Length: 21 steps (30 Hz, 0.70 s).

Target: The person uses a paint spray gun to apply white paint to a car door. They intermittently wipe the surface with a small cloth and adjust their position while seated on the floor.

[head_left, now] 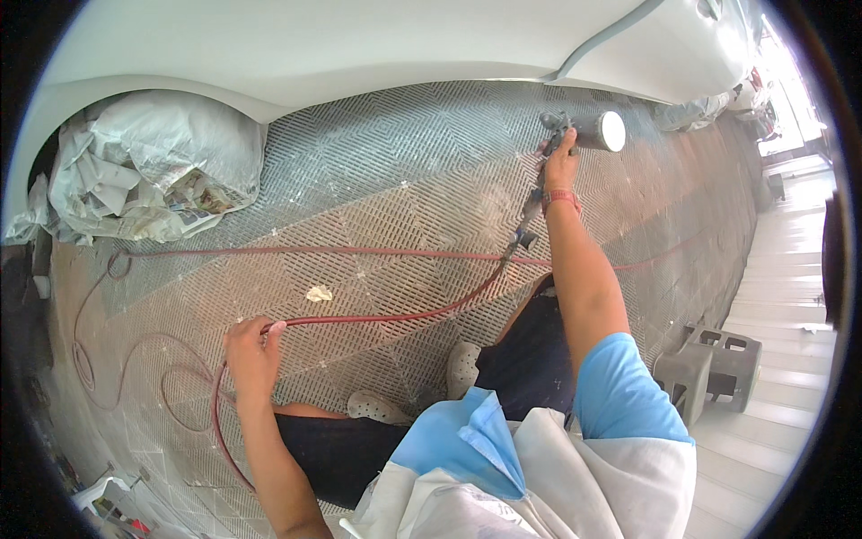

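Observation:
My right hand (560,163) is closed round the handle of a spray gun (555,126), held out low beside the car body. A dark cup with a round white end (612,131) sits on the gun and points to the right. From the gun's lower end a red air hose (395,316) curves back to my left hand (254,352), whose fingers are wrapped round it. The pale car body panel (359,45) runs across the top of the view, apart from both hands. Which part of the trigger my fingers touch is too small to tell.
A wheel wrapped in plastic sheet and paper (162,166) fills the arch at left. More hose (171,337) loops over the grated floor (422,211), where a crumpled pale scrap (319,294) lies. A grey plastic step stool (709,368) stands at right, by a white ribbed wall (772,296).

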Tool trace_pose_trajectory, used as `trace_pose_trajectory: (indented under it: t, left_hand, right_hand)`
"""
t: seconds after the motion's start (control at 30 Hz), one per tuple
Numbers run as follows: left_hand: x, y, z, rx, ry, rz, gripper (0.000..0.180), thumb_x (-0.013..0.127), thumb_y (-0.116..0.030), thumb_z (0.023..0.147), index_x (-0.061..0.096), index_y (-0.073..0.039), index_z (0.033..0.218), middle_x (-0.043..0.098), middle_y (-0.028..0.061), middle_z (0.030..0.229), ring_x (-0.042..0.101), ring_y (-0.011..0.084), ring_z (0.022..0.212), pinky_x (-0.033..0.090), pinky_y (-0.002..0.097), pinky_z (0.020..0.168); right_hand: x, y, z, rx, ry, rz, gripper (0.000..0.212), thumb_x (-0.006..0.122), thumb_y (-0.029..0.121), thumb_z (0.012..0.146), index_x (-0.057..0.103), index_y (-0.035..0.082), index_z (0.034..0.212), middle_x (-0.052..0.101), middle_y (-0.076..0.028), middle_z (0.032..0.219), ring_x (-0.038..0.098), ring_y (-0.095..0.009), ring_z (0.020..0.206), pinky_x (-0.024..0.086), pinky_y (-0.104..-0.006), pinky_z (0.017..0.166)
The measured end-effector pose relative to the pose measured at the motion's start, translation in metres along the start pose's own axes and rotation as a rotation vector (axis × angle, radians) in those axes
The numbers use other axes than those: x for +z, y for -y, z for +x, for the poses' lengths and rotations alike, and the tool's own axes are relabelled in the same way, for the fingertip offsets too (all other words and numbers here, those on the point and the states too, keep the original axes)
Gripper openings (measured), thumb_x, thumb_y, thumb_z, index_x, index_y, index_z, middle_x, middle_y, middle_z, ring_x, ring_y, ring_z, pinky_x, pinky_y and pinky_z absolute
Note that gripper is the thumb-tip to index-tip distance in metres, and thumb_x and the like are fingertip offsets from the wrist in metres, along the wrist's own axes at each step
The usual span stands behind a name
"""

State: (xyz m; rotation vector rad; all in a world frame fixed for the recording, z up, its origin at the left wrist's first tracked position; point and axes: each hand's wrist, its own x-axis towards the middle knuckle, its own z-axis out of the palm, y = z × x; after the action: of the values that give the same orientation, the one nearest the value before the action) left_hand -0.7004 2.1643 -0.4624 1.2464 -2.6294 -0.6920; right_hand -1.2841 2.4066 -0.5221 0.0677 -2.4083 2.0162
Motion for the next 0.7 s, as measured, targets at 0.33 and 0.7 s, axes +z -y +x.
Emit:
trace_pose_trajectory:
  t: [0.33,0.7]
  left_hand:
    - [-0.011,0.012,-0.008,-0.123,-0.102,0.160,0.032,0.076,-0.033,0.098,0.077,-0.001,0.097,0.072,0.0145,0.086,0.065,0.0321,0.082,0.043,0.0467,0.089]
    - [-0.021,0.053,-0.007,-0.239,-0.472,0.464,0.048,0.068,-0.046,0.104,0.082,-0.001,0.094,0.076,0.0119,0.083,0.067,0.0306,0.084,0.040,0.0486,0.103]
  right_hand:
    - [0.028,0.006,-0.015,-0.082,-0.015,0.144,0.058,0.040,0.052,0.115,0.065,0.000,0.122,0.068,-0.007,0.084,0.066,-0.015,0.065,0.051,-0.0291,0.044]
    - [0.132,0.037,-0.228,-0.064,0.560,0.321,0.059,0.046,0.047,0.115,0.049,0.011,0.162,0.063,-0.001,0.089,0.059,-0.011,0.073,0.049,-0.0259,0.063]
